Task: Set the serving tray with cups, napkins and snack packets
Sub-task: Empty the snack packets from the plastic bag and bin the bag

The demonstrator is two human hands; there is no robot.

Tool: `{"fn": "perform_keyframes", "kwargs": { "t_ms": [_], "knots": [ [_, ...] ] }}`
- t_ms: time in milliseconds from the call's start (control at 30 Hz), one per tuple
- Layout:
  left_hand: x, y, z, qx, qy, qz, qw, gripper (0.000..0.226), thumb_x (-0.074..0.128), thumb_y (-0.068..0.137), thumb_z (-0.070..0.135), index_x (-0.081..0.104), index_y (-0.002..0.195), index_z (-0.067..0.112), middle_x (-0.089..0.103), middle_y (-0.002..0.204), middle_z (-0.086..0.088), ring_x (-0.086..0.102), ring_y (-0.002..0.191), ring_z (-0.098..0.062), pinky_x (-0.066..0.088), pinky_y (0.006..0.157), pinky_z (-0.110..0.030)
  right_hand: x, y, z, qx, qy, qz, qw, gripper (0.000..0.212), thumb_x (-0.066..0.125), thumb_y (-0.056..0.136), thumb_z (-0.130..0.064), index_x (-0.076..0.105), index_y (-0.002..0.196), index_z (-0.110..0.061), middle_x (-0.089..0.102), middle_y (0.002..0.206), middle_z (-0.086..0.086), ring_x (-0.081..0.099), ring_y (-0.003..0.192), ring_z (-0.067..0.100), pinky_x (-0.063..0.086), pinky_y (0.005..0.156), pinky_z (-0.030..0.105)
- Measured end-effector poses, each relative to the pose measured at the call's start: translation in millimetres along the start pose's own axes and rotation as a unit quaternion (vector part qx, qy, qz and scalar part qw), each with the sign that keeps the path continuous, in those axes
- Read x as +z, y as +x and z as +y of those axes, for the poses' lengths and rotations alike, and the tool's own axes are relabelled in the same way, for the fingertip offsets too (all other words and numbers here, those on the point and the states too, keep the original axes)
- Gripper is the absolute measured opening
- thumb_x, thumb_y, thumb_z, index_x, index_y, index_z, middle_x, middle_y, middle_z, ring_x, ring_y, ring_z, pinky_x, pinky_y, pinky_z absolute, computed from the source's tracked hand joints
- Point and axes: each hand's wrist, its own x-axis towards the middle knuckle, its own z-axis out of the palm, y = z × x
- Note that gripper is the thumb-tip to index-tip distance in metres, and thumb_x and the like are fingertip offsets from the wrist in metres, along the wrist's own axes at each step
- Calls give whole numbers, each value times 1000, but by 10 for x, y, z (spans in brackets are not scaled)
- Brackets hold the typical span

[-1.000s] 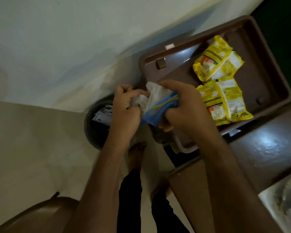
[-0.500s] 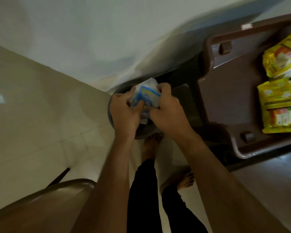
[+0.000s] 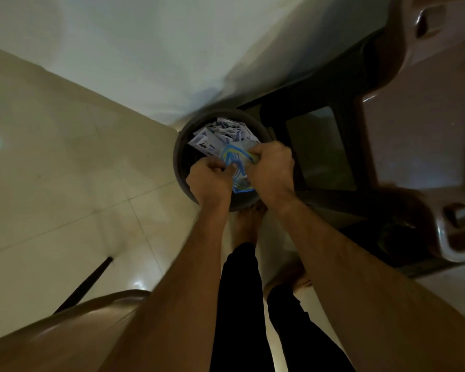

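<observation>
The pale glossy tiled floor [image 3: 65,170] fills the left side, meeting a white wall [image 3: 145,49] at the top. The landmark is a round dark grey waste bin [image 3: 178,167] standing on the floor at the foot of that wall. To the right of the bin and above it, a brown plastic serving tray [image 3: 424,116] with a raised rim sits on a dark worktop [image 3: 446,285]; only its left end is in view, and what lies on it cannot be seen. Below and left of the bin, the curved brown back of a chair [image 3: 65,326] crosses the lower corner. Just below the bin stand the person's legs in black trousers [image 3: 239,304], with a bare foot [image 3: 246,224] touching the bin's near edge.

Directly over the bin's mouth, the left hand [image 3: 208,181] and the right hand [image 3: 273,170] are close together, each with fingers curled and pinching a crumpled clear plastic wrapper with blue and yellow print [image 3: 236,162] held between them. Inside the bin, beyond the wrapper, lie crumpled white papers [image 3: 218,132] with dark print.
</observation>
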Motion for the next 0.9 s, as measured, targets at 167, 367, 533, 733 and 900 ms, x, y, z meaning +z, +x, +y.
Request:
{"fn": "perform_keyframes", "kwargs": {
  "t_ms": [167,367,533,733,900],
  "knots": [
    [184,186,-60,-90,-58,-183,977,31,63,98,-2,70,128,1,73,107,-8,70,96,-22,57,94,-37,267,98,235,54,38,-132,989,17,63,97,-5,66,111,3,71,106,19,68,98,33,44,70,26],
    [223,252,-217,-101,24,-267,958,47,52,100,-6,51,147,-4,68,116,-13,67,98,-23,54,77,-19,310,69,433,94,21,-205,974,31,52,97,4,45,70,-11,44,67,2,52,79,29,35,59,31],
    [214,127,19,-11,24,-241,970,60,56,90,16,50,147,-2,56,145,-26,57,133,-40,49,102,-37,146,32,384,54,29,-184,981,34,55,97,5,47,72,-16,54,76,5,57,88,31,37,69,27],
    [-28,-187,648,116,38,-184,975,58,51,99,32,50,152,9,55,149,-15,54,138,-28,45,119,-48,-366,-73,4,-72,55,-89,992,37,61,99,-6,58,135,4,67,130,21,65,119,31,47,99,17],
    [-375,-677,1383,219,9,-118,968,48,52,108,13,45,156,13,50,151,3,49,136,-8,38,111,-8,-1006,-284,-374,-159,78,76,981,48,52,97,-34,65,128,0,73,113,13,69,99,21,58,91,35]
  ]
}}
